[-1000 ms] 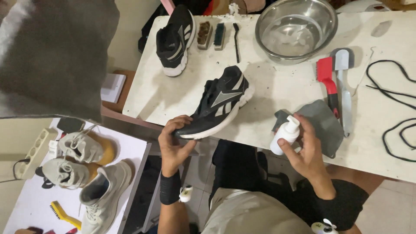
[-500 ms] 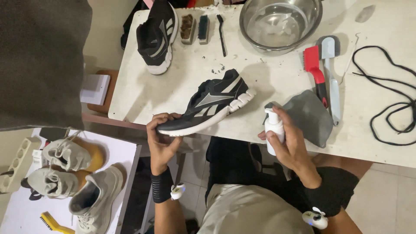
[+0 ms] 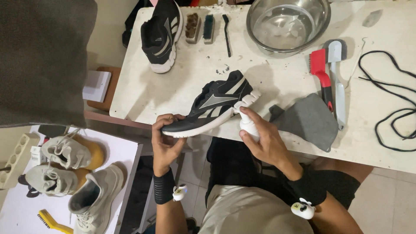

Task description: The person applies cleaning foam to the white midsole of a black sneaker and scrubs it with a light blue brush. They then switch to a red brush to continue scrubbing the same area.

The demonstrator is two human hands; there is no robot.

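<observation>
- At the near edge of the worn white table (image 3: 182, 86), the left hand (image 3: 167, 138) is closed around the toe of a black trainer with grey side stripes and a white sole (image 3: 212, 104), thumb on top and fingers under the sole, so that the toe juts out past the table's edge.
- The right hand (image 3: 264, 141) is wrapped around a small white plastic pump bottle (image 3: 247, 121), its nozzle touching or almost touching the white sole near the heel.
- A grey cloth (image 3: 310, 119) lies crumpled just beside the right hand; a red-handled brush (image 3: 323, 73) and a pale grey-handled brush (image 3: 337, 73) lie side by side beyond it.
- Further back stand a steel bowl holding water (image 3: 288, 24), a second black trainer (image 3: 164, 32), two small block brushes (image 3: 199, 27) and a thin black brush (image 3: 226, 28); loose black laces (image 3: 390, 99) trail at the right.
- Risks, as I judge them: the trainer is gripped only at the toe and overhangs the edge, so pressure from the bottle could twist it loose and drop it to the floor.
- With the nozzle that close, a hard press could overshoot the sole and wet the upper or the table.
- On the low white surface at the left lie three pale grey trainers (image 3: 65, 169) and a yellow brush (image 3: 52, 219).
</observation>
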